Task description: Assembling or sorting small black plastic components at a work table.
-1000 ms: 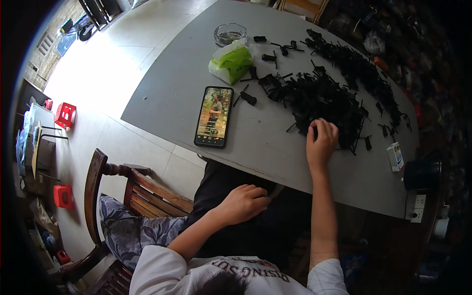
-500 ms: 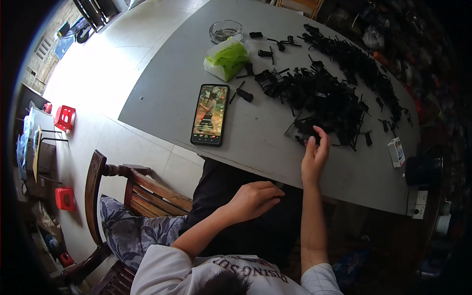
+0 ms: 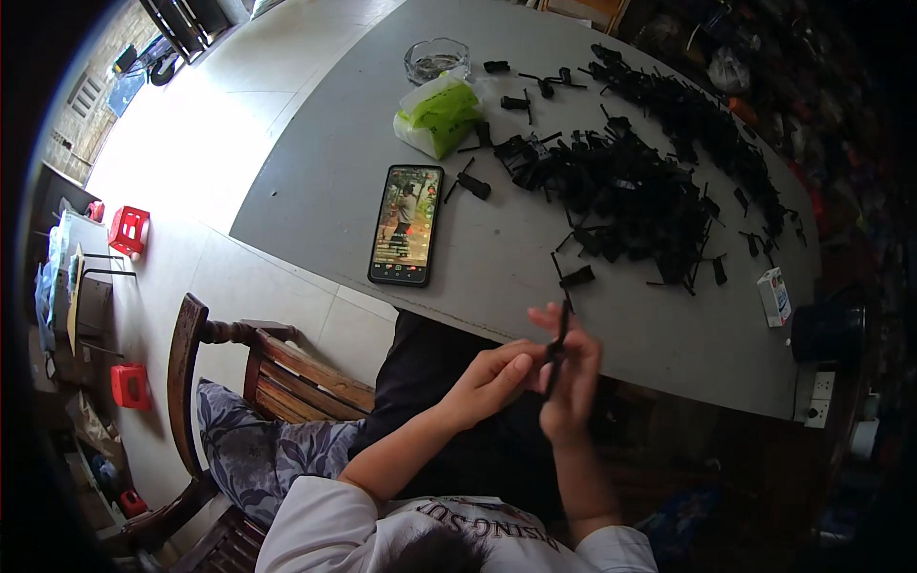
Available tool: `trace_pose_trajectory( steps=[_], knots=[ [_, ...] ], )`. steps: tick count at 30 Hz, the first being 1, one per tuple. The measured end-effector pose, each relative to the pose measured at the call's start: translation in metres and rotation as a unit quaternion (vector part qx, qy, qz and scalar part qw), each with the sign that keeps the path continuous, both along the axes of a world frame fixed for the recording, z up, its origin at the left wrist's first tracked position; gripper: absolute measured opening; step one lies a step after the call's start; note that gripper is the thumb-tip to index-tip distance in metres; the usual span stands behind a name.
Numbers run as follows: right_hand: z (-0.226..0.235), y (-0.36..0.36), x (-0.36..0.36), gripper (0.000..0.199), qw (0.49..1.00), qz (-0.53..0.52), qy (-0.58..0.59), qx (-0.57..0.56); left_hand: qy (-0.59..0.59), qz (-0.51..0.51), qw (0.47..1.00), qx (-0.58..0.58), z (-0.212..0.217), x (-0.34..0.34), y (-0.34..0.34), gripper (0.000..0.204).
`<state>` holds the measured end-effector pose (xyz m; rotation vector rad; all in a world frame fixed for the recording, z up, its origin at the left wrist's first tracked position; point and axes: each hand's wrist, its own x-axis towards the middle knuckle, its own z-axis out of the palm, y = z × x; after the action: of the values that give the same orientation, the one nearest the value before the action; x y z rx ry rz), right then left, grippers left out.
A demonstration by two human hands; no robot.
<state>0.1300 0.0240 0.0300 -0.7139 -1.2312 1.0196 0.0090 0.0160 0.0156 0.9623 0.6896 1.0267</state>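
In front of the table's near edge my two hands meet. My right hand is closed around a slim black plastic part with a long thin stem, and motion blurs it a little. My left hand is pinched, its fingertips against or right beside that part; what it grips is hidden. Beyond them, a loose black part with a thin rod lies on the grey table. A large heap of similar black parts spreads behind it.
A phone playing a video lies at the left. Past it are a green-and-white plastic bag and a glass ashtray. A second row of black parts runs along the far right. A small white box stands near a black container.
My right hand has come back from the heap toward my left hand, bringing a black part. My left hand has shifted slightly up to meet it.
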Motion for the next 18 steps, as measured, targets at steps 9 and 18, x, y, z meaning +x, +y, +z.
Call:
trace_pose_trajectory(
  steps=[9,18],
  knots=[
    [-0.005,-0.029,0.018,0.02,0.993,0.076,-0.084,-0.021,-0.233,-0.019,0.958,-0.167,-0.002,-0.002,-0.017,0.023],
    [-0.01,-0.051,0.035,0.049,0.953,0.202,0.134,-0.179,-0.143,-0.019,0.989,-0.027,0.008,-0.018,-0.02,0.02]
  ],
)
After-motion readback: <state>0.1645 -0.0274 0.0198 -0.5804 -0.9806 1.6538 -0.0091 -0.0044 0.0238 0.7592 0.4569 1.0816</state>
